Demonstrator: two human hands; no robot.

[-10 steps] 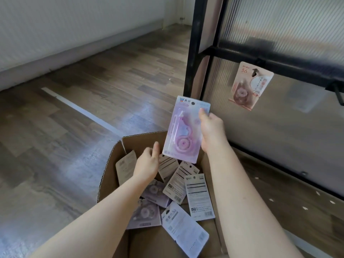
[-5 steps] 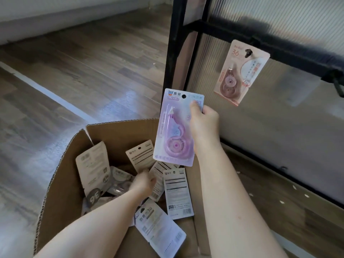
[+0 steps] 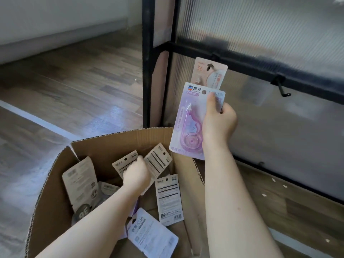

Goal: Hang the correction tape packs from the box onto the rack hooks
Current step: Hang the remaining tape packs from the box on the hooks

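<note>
My right hand [image 3: 218, 121] grips a purple correction tape pack [image 3: 193, 123] upright, thumb on its front, just below a pink pack [image 3: 212, 71] that hangs on a rack hook. The purple pack overlaps the pink one's lower half. A second black hook [image 3: 282, 88] on the rack's crossbar stands bare to the right. My left hand [image 3: 136, 174] is down in the open cardboard box [image 3: 104, 144], fingers on a face-down pack [image 3: 125, 162]; whether they grip it is unclear. Several more packs lie loose in the box.
The black metal rack frame [image 3: 147, 62] with ribbed translucent panels stands behind the box. Wood floor stretches to the left, crossed by a white tape line [image 3: 37, 120]. A white wall base runs along the far left.
My right hand has raised the purple pack up and right, until it overlaps the hanging pink pack. My left hand has reached deeper into the box onto a face-down pack.
</note>
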